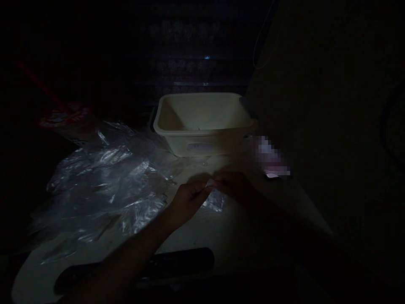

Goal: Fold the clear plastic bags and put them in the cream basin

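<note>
Both hands meet over the middle of a pale table (pixel 190 236), pinching a small clear plastic bag (pixel 215 200). My left hand (pixel 186 200) has thumb and fingers closed on the bag's upper left edge. From the other side, my right hand (pixel 232 183) grips near the same top corner, its fingers mostly in shadow. The bag hangs down between them, catching some light; its contents, if any, are too dark to make out. Left of my hands lies a heap of crinkled clear plastic bags (pixel 107 185).
Behind my hands stands a cream plastic tub (pixel 202 143) with dark handles and a small label. A cup (pixel 68 116) with a red straw stands at the far left. A blurred-out packet (pixel 272 158) lies right; a long black object (pixel 180 261) lies along the front edge.
</note>
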The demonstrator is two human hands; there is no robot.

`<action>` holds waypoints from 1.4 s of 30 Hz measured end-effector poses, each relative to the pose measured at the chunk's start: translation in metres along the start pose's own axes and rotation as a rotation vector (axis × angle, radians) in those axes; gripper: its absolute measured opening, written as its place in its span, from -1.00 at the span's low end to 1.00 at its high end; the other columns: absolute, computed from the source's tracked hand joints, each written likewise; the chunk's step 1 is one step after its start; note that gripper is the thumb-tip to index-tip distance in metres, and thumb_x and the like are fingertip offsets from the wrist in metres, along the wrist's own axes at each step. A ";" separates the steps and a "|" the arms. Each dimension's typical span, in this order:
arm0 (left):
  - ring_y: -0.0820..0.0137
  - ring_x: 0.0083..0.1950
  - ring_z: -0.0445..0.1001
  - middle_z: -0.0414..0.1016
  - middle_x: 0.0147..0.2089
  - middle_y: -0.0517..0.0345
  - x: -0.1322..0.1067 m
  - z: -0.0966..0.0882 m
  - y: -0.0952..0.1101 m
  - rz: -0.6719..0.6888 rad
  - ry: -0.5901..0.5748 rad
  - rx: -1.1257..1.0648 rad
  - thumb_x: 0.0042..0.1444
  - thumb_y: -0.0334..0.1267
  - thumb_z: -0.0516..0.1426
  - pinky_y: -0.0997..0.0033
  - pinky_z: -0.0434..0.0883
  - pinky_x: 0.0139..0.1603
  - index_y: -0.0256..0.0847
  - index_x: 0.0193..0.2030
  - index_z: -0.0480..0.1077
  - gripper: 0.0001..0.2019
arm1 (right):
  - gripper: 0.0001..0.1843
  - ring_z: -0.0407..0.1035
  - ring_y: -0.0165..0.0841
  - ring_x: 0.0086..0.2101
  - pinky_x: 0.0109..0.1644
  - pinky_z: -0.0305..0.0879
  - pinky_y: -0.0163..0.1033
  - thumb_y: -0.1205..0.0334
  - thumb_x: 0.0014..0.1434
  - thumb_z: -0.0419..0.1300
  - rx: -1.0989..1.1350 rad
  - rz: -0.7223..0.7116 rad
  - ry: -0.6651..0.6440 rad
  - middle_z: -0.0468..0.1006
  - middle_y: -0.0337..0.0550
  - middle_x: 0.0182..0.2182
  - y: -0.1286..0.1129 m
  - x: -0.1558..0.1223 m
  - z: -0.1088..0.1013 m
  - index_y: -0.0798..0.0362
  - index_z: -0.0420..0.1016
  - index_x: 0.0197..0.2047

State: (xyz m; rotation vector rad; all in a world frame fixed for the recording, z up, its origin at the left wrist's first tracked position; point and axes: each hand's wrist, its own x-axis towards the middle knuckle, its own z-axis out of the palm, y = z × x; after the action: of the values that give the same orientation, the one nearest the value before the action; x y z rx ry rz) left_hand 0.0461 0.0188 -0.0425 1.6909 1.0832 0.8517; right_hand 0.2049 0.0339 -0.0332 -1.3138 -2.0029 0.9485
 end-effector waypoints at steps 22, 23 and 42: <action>0.55 -0.57 0.29 0.37 -0.59 0.25 0.001 -0.002 -0.004 -0.071 0.226 -0.119 -0.12 -0.29 0.08 0.60 0.23 -0.56 -0.26 -0.54 0.40 -0.88 | -0.80 0.22 -0.52 -0.59 -0.53 0.06 -0.44 0.20 -0.05 0.04 -0.051 0.046 -0.070 0.35 -0.31 -0.67 -0.005 -0.003 0.003 0.11 0.42 -0.55; 0.55 -0.57 0.29 0.37 -0.59 0.26 0.001 -0.003 -0.004 -0.081 0.248 -0.126 -0.12 -0.29 0.08 0.60 0.23 -0.56 -0.26 -0.54 0.40 -0.88 | -0.80 0.21 -0.53 -0.59 -0.53 0.06 -0.44 0.21 -0.05 0.04 -0.054 0.049 -0.072 0.35 -0.31 -0.67 -0.005 -0.003 0.002 0.11 0.42 -0.55; 0.55 -0.58 0.25 0.31 -0.62 0.28 0.002 -0.008 -0.001 -0.174 0.443 -0.188 -0.14 -0.25 0.10 0.58 0.20 -0.56 -0.27 -0.56 0.37 -0.87 | -0.75 0.16 -0.54 -0.61 -0.55 0.02 -0.44 0.19 -0.03 0.00 -0.060 0.031 -0.039 0.26 -0.32 -0.68 0.008 -0.001 -0.006 0.13 0.33 -0.62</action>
State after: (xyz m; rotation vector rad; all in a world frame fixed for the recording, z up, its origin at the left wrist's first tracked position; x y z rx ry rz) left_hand 0.0393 0.0236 -0.0411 1.2598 1.3742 1.2073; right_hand 0.2143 0.0365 -0.0361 -1.3717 -2.0607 0.9416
